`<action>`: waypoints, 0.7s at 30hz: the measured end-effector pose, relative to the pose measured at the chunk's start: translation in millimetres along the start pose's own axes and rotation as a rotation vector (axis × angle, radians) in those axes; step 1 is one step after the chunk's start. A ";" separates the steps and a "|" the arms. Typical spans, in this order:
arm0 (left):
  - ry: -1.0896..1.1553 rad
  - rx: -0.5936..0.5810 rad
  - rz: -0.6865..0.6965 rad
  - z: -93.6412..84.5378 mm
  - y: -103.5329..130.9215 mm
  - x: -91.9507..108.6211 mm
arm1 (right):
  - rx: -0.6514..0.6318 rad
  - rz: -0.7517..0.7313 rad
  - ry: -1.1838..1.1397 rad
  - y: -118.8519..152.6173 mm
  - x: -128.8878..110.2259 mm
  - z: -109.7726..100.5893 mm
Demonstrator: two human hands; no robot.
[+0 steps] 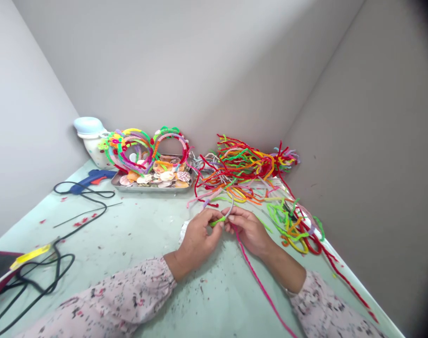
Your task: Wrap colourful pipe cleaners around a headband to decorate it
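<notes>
My left hand (202, 235) is closed in a pinch on a short green pipe cleaner (218, 221) near the middle of the table. Close beside it, my right hand (248, 231) pinches a long pink pipe cleaner (253, 274), whose free length trails down toward the bottom edge. A thin grey strip (231, 204), perhaps a headband end, rises between the two hands. The fingertips nearly meet, hiding how the green, pink and grey pieces join.
Behind stands a metal tray (153, 188) of seashells, with pipe-cleaner-wrapped headbands (129, 152) on it. A pipe cleaner heap (249, 162) lies at back right, looser pieces (291, 225) nearer. Left are a blue glue gun (92, 179), black cable (103, 206) and white container (96, 145).
</notes>
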State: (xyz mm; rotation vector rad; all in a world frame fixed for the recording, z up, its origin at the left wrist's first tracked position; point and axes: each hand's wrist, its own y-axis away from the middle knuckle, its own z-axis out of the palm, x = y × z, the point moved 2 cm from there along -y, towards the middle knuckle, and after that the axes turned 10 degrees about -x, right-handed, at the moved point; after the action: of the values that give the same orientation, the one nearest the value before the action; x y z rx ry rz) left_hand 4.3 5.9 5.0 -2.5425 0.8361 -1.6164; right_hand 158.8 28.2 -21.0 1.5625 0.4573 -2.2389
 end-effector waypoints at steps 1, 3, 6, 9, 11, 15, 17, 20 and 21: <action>0.006 -0.005 -0.009 0.3 -0.1 -0.2 | 0.000 -0.001 -0.023 -0.3 0.7 -0.4; 0.015 -0.003 -0.024 0.8 -0.1 -0.6 | 0.011 0.002 -0.033 -0.9 1.9 -0.7; 0.022 0.007 -0.029 1.5 0.1 -1.1 | 0.054 -0.007 -0.013 -1.5 1.8 0.5; 0.016 0.028 -0.047 1.9 0.5 -2.8 | 0.100 -0.030 -0.001 -1.8 -0.4 2.3; 0.011 0.051 -0.049 1.8 0.7 -4.2 | 0.115 -0.028 -0.004 -1.7 -1.5 3.0; 0.025 0.062 -0.018 0.0 0.6 -3.7 | 0.095 -0.014 0.008 -0.9 -1.5 3.4; 0.035 0.077 -0.013 -1.8 0.4 -2.4 | 0.059 -0.013 0.026 -0.1 -0.5 4.0; 0.043 0.090 -0.013 -3.1 -0.3 -1.7 | 0.011 -0.011 0.073 1.4 0.8 5.4; 0.044 0.085 -0.018 -2.8 -0.6 -2.2 | 0.007 -0.007 0.095 1.9 0.8 5.8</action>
State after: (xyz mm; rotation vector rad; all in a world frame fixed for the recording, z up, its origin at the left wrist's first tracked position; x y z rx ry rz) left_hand 1.5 8.2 4.6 -2.4734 0.7331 -1.6802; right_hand 154.7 23.8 -20.0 1.6785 0.4827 -2.1807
